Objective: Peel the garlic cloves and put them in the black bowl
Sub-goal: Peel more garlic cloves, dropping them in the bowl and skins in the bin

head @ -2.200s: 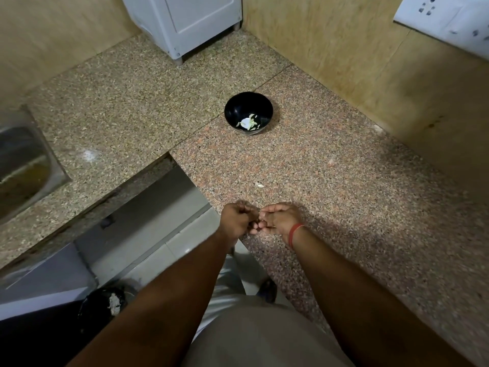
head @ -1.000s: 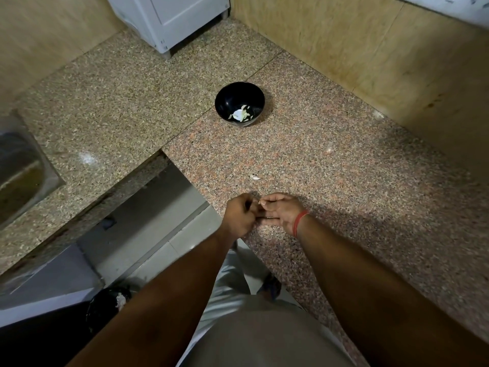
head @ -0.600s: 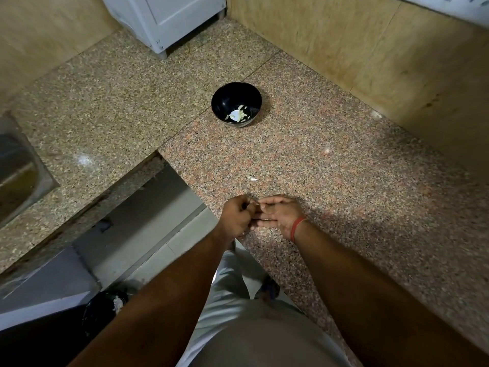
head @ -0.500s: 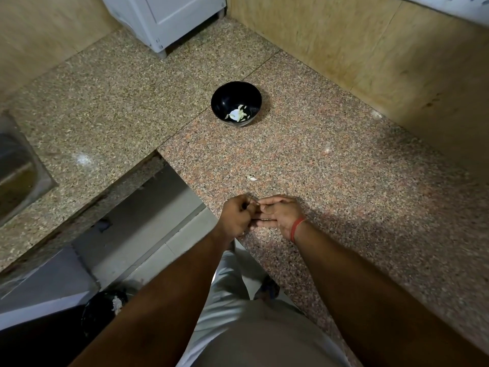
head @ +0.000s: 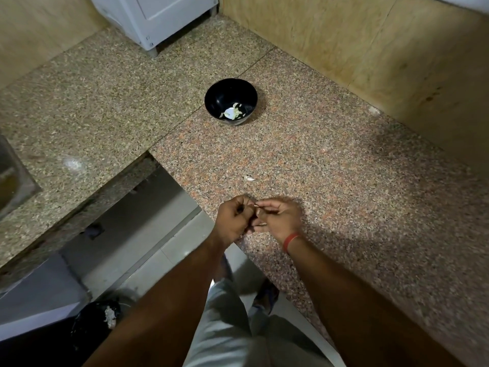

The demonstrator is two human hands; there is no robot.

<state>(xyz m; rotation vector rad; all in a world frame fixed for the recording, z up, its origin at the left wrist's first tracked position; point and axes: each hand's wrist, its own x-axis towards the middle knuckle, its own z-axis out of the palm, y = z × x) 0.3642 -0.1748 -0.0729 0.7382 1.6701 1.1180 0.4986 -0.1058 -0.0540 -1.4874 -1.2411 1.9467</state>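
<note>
The black bowl point(head: 217, 95) stands on the granite counter point(head: 330, 160) with a few pale garlic pieces point(head: 232, 112) in its bottom. Near the counter's front edge, my left hand point(head: 234, 219) and my right hand point(head: 280, 218) meet fingertip to fingertip. Both have curled fingers pinching a small garlic clove point(head: 256, 205), of which only a pale sliver shows between them. A red band circles my right wrist. A loose scrap of garlic skin point(head: 250, 178) lies on the counter just beyond my hands.
A white appliance point(head: 158, 14) stands in the far corner. Wooden wall panels point(head: 370, 49) border the counter at the back and right. A steel sink point(head: 13, 178) sits at the far left. Below the counter's cut-out is floor with a dark bin point(head: 98, 321).
My hands have stayed together at the counter's front edge, fingers working slightly on the clove. The view has shifted a little; bowl and skin scrap have not moved.
</note>
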